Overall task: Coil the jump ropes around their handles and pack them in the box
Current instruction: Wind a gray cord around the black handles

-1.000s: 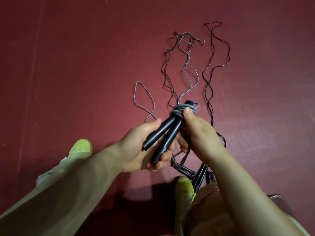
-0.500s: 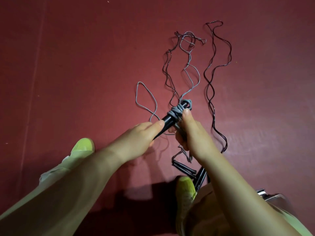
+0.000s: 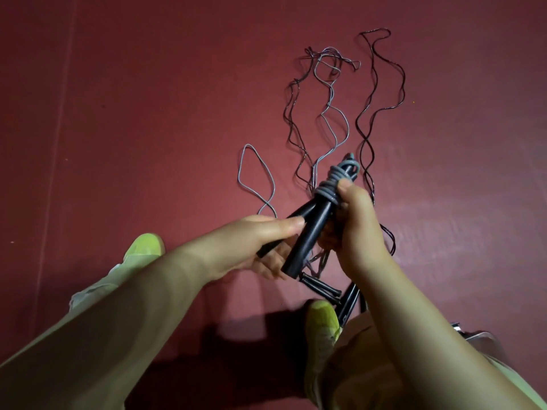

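We hold the pair of black cylindrical plastic handles up over the dark red floor, tilted with their far ends up and to the right. Our left hand cups the near ends, thumb laid along the top and fingers loosely curled beneath. Our right hand closes round the far ends, its thumb pressing on the bundle of grey rope turns wound there.

Compared with half a second ago, the handles have swung back into view from under the left hand, and the wound bundle looks a little thicker, so we judge that another turn has gone on. The loose remainder of the grey rope trails on the floor in loops, so plenty is left to wind.

Thin dark ropes lie uncoiled beyond, with more black handles on the floor just beside a yellow-green shoe. We cannot make out the box; only a pale edge shows at lower right. Packing seems well off.
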The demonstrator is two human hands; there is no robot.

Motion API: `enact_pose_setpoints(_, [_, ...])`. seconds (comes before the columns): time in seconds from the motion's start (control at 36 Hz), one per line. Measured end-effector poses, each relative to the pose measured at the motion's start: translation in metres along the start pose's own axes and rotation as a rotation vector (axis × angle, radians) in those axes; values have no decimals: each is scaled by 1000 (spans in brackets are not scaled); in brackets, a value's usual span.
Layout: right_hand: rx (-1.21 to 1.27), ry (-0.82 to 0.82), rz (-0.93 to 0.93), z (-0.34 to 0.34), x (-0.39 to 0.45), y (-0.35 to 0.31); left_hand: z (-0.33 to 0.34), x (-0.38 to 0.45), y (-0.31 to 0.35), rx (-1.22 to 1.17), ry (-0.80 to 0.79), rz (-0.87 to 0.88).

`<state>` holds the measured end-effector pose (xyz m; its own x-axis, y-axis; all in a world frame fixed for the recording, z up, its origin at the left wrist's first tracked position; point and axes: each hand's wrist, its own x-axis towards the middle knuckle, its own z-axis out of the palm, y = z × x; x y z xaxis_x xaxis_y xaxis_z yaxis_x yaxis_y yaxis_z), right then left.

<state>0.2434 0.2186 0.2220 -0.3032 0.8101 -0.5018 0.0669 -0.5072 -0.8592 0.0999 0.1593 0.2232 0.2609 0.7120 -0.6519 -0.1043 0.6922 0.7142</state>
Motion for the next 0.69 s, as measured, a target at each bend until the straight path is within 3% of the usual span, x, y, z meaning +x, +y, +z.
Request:
enact_pose_setpoints(0.08, [99, -48, -21, 0, -2, -2, -2, 0, -8, -261, -321, -114])
enact_pose_setpoints(0.17, [158, -145, -83, 0, -5, -7, 2, 0, -15, -538, -661, -83])
enact_pose_setpoints(0.25, [177, -293, -84, -1, -3, -9, 4, 2, -18, -643, -770, -73])
enact_pose_setpoints(0.33, [129, -338, -63, -3, 1, -6, 3, 1, -12, -591, -669, -143])
enact_pose_setpoints(0.47, [-301, -138, -85, -4, -1, -6, 4, -4, 8, -433, -338, -233])
enact_pose_setpoints(0.69, [-522, -92, -79, -10, -2, -10, -2, 1, 7, -288, -207, -243])
